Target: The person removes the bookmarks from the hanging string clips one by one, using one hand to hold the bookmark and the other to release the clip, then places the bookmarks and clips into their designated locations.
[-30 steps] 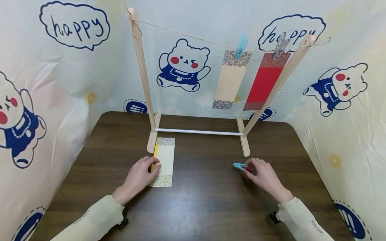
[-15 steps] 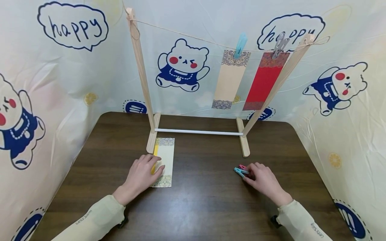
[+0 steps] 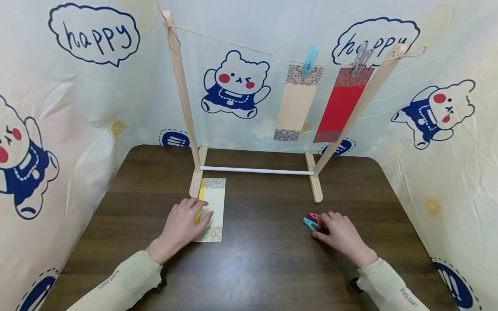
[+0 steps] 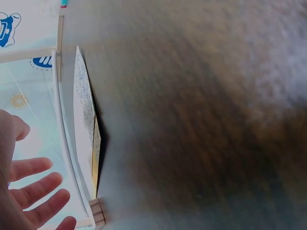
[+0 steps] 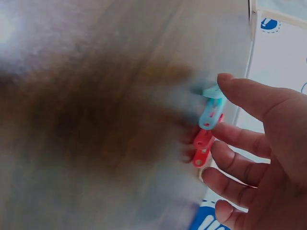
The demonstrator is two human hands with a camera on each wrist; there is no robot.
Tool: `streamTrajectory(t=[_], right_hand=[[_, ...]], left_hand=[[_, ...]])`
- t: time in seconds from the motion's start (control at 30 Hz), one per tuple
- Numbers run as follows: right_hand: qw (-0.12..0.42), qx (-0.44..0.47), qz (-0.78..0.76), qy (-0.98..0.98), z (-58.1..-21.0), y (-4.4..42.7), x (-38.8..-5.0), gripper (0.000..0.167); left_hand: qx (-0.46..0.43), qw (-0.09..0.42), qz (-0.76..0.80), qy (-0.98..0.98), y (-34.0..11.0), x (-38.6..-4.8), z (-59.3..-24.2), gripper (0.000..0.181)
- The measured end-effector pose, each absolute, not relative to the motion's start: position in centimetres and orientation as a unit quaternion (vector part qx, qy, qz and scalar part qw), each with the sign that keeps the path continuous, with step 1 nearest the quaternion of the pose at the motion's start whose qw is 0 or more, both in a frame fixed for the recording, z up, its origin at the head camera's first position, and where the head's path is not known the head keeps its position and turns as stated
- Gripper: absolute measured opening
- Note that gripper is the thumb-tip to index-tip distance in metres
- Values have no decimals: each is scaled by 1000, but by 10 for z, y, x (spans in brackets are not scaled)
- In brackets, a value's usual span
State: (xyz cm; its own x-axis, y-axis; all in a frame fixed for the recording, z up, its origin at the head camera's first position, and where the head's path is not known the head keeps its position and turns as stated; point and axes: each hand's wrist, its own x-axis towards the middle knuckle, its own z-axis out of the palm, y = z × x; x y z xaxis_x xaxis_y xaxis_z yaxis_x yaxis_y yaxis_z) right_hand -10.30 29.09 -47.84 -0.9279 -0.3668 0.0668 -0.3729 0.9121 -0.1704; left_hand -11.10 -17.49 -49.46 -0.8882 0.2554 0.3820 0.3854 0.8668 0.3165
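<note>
In the head view my left hand [image 3: 180, 226] hovers over the left side of a pale card [image 3: 214, 207] with patterned ends. A yellow edge [image 3: 201, 196] shows from under that card. The left wrist view has the fingers [image 4: 41, 187] loosely spread, apart from the card. To the right, my right hand [image 3: 344, 235] is beside a blue clothespin [image 3: 311, 224] and a pinkish-red clothespin [image 3: 313, 216] on the table. In the right wrist view the thumb and fingers are parted near the blue clothespin [image 5: 211, 112] and red clothespins [image 5: 202, 143], without a visible pinch.
A wooden stand with a left post [image 3: 183, 95], right post [image 3: 359, 108] and white crossbar [image 3: 256, 170] stands behind. From its string [image 3: 241, 44] hang a beige card [image 3: 296, 103], under a blue clothespin [image 3: 310, 59], and a red card [image 3: 342, 106], under a grey one [image 3: 362, 59].
The right fingers have loosened and shifted slightly down; the blue clothespin has turned and dropped a little, and the pink-red one shows more. The left thumb and fingers have spread over the card.
</note>
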Motion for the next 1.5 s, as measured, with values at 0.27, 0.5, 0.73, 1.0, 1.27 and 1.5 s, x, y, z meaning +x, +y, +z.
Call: streamTrajectory(t=[0.27, 0.5, 0.73, 1.0, 1.27, 1.5], right_hand=[[36, 194, 107, -975, -464, 288, -111, 29], [79, 214, 118, -967, -445, 284, -118, 24], [114, 237, 125, -957, -424, 278, -125, 20], [140, 250, 123, -950, -400, 270, -132, 21], [172, 269, 121, -940, -376, 260, -140, 20], [181, 282, 116, -935, -357, 243, -150, 23]], left_hand=[[-183, 191, -205, -942, -172, -114, -493, 28], [-194, 214, -213, -934, -167, -120, -488, 25], [-199, 221, -230, -927, -157, -126, -476, 24], [-206, 225, -252, -918, -141, -137, -460, 23], [-213, 224, -281, -909, -126, -148, -449, 23], [-199, 222, -300, -906, -117, -151, -441, 23]])
